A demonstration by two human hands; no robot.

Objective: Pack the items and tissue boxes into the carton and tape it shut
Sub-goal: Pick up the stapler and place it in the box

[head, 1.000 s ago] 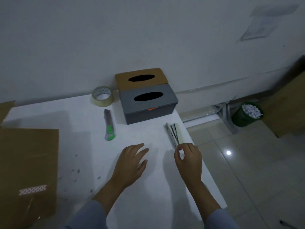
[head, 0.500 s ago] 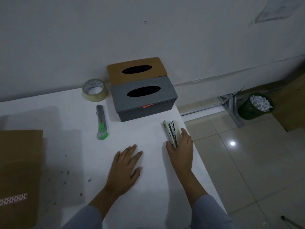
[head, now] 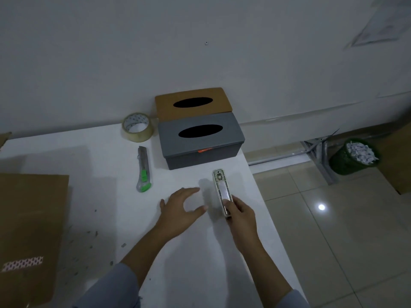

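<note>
Your right hand [head: 241, 215] has its grip on the near end of the stapler [head: 221, 190], fingers and thumb curled round it, its metal underside turned up toward you and its far end pointing away at the wall. Whether it is clear of the bench [head: 89, 156] or resting on it, I cannot tell. Just left of that grip, your left hand [head: 181, 211] is spread wide, fingers straight, holding nothing, low over the white surface. Beyond the grip sits the grey tissue box [head: 200, 141], and right behind that, against the wall, the tan tissue box [head: 192, 103], the two touching. Up and to the left of the grip lies the box cutter [head: 143, 172] with its green slider, and past its far tip the roll of clear tape [head: 137, 126], lying flat. Far off to the left of the grip, the brown carton [head: 29, 221] lies on the bench with a strip of patterned tape on it. Over to the right, down on the tiled floor, stands a green bin [head: 353, 157] full of paper scraps.
</note>
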